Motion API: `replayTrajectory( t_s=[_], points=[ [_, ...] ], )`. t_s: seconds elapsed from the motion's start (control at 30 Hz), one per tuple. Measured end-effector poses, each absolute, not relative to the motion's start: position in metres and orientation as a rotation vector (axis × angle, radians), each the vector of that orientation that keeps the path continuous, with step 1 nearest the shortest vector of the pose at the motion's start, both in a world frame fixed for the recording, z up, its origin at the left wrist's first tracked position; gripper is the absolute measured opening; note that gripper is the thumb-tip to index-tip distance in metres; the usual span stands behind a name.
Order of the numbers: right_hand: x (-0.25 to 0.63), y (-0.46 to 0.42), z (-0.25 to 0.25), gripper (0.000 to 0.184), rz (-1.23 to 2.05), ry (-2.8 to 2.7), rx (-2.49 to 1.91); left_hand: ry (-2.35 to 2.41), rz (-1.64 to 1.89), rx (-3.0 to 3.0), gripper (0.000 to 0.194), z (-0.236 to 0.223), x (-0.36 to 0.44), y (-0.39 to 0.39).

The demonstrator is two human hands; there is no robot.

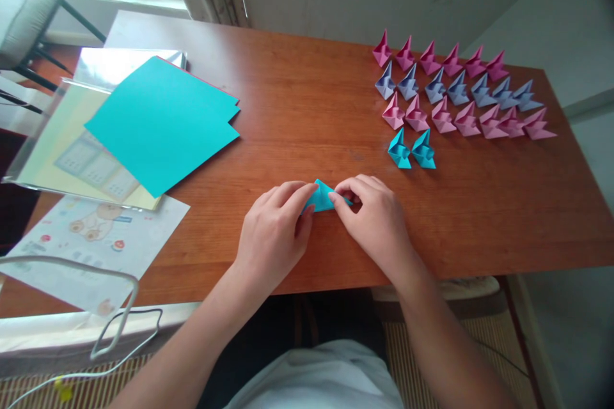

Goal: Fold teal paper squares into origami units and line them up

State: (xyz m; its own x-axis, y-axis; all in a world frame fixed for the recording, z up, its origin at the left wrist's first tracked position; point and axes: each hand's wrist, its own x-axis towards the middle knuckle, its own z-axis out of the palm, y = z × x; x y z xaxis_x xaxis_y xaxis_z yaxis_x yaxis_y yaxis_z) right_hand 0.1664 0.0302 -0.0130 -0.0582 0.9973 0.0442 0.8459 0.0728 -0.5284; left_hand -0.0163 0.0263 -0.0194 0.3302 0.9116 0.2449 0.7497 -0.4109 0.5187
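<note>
One left hand (273, 223) and one right hand (373, 212) grip a small turquoise paper fold (321, 197) from either side, thumbs against fingers, toward the tabletop's (297, 108) near edge, around mid-length. I judge it light, thin and easily creased; hold by the outer corners. Appearance: matte, peaked toward the far edge, both ends partly covered.

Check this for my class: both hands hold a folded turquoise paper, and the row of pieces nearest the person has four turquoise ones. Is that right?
Not quite: the head view shows two turquoise pieces in that row, not four. The left hand and right hand do hold the folded turquoise paper.
</note>
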Motion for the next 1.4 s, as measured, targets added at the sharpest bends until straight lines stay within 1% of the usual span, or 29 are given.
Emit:
replayTrajectory(
  t_s=[0.43,0.57,0.7,0.77,0.9,0.97,1.23,1.4],
  points=[
    [0.164,0.032,-0.013,0.016,0.508,-1.945,-1.901,1.466,0.789,2.330,0.023,-0.023,-0.016,0.026],
    [0.163,0.033,-0.013,0.015,0.515,-1.937,-1.911,1.466,0.733,2.429,0.024,-0.020,-0.015,0.023],
    [0.163,0.034,-0.012,0.014,0.519,-1.949,-1.930,1.491,0.618,2.657,0.034,-0.015,-0.009,0.009],
    [0.163,0.034,-0.011,0.013,0.524,-1.951,-1.935,1.426,0.571,2.725,0.038,-0.012,-0.004,0.000],
    [0.162,0.035,-0.011,0.013,0.525,-1.943,-1.944,1.412,0.339,2.708,0.048,-0.007,0.006,-0.012],
    [0.162,0.035,-0.011,0.012,0.523,-1.942,-1.943,1.440,0.280,2.664,0.051,-0.007,0.009,-0.014],
    [0.162,0.035,-0.011,0.014,0.510,-1.944,-1.949,1.470,0.265,2.600,0.058,-0.011,0.013,-0.016],
    [0.161,0.035,-0.010,0.013,0.508,-1.947,-1.958,1.467,0.235,2.622,0.058,-0.010,0.013,-0.015]
  ],
)
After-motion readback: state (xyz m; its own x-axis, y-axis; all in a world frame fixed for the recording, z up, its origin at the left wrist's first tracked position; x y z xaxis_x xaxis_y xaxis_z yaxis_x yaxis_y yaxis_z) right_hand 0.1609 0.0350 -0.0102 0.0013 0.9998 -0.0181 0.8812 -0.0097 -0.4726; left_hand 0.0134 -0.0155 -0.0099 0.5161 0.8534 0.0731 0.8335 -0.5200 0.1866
